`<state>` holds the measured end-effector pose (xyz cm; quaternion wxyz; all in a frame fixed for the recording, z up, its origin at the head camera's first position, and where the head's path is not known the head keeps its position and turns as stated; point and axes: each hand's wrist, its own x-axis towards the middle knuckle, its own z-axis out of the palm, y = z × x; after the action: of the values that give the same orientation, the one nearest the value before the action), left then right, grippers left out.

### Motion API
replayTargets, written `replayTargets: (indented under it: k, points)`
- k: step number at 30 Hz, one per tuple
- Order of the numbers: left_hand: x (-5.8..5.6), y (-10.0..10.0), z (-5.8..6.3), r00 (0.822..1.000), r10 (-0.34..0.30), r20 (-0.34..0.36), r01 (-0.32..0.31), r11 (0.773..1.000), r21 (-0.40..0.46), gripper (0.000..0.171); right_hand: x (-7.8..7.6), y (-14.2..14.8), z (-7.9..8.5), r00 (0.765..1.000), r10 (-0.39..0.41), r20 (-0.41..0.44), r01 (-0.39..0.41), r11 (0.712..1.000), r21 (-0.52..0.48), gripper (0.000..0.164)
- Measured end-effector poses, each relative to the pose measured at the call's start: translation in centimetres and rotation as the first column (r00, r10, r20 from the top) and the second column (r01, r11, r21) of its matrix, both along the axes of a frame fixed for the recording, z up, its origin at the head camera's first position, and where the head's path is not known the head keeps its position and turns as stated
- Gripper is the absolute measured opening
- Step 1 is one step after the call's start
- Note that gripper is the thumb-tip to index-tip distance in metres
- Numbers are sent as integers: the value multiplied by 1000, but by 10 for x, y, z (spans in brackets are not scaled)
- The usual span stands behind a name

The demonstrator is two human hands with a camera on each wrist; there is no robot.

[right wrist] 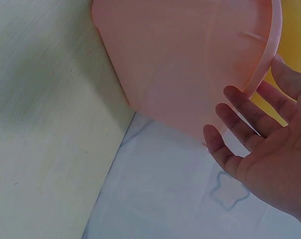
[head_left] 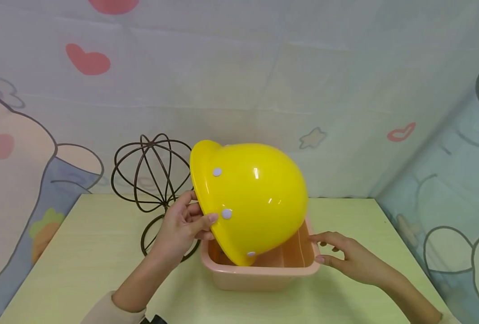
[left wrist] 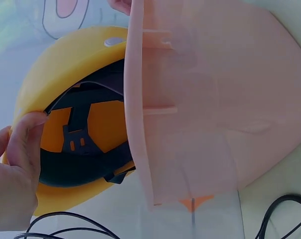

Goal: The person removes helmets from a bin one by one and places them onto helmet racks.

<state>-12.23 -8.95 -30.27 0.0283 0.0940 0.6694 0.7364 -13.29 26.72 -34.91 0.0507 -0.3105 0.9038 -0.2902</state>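
Yellow plastic shines on the helmet [head_left: 263, 193], which is tilted above the mouth of the pink bin [head_left: 255, 282], its brim pinched by the left hand [head_left: 178, 229] with the thumb over the outer face and the other fingers tucked behind the edge. Its crown points toward the right hand [head_left: 352, 258], whose fingers are loosely spread, thumb and index at the bin's right rim, apart from the helmet; how firmly they press I cannot tell. Behind the left hand, a dark wire stand [head_left: 151, 144] rises from the pale table [head_left: 101, 252].
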Motion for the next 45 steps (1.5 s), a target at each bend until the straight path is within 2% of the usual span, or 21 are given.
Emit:
replayTargets:
  k: [9, 18, 27, 39, 45]
  points:
    - [3, -3, 7, 999, 0, -47, 2, 1000, 28, 36, 0, -1, 1, 1000, 3, -6, -4, 1000, -4, 38]
    - [5, -9, 14, 997, 33, -70, -30, 999, 43, 38, -1, -1, 0, 1000, 11, -14, -11, 1000, -8, 38]
    - [4, -15, 19, 989, 55, -134, -48, 997, 52, 37, -1, 0, -1, 999, 15, -31, -16, 1000, -14, 37]
    - [4, -22, 25, 982, 113, -152, -103, 992, 78, 37, -2, 0, -1, 999, 24, -23, -24, 1000, -17, 38]
    - [3, -28, 28, 972, 144, -187, -126, 987, 101, 36, -2, 1, -1, 999, 26, -20, -26, 1000, -18, 39]
